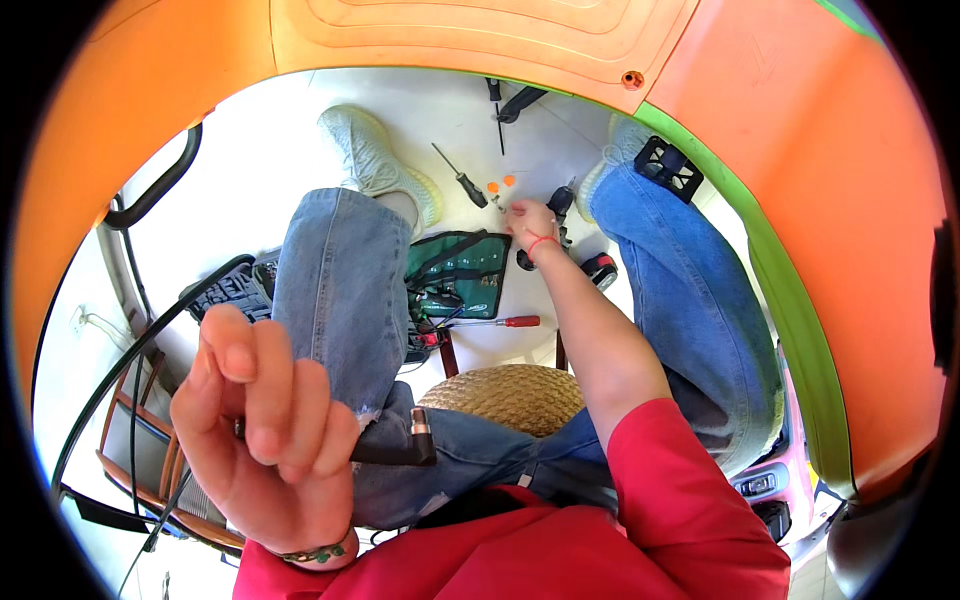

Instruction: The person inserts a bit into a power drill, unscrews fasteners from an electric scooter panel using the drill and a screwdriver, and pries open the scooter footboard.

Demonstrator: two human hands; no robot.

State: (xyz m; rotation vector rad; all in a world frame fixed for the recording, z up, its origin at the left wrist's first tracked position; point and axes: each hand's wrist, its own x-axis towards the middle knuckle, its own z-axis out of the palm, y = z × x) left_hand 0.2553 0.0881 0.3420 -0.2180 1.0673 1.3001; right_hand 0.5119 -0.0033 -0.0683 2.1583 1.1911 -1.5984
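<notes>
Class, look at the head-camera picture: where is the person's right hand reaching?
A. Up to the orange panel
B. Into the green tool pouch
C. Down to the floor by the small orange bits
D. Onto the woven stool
C: the right hand is stretched down to the white floor, fingertips beside the small orange bits, past the green tool pouch.

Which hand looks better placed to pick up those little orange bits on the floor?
The right hand, probably. It is stretched down to the floor beside the small orange pieces, fingertips nearly on them. The left hand is raised close to the camera, curled around a black angled tool.
</notes>
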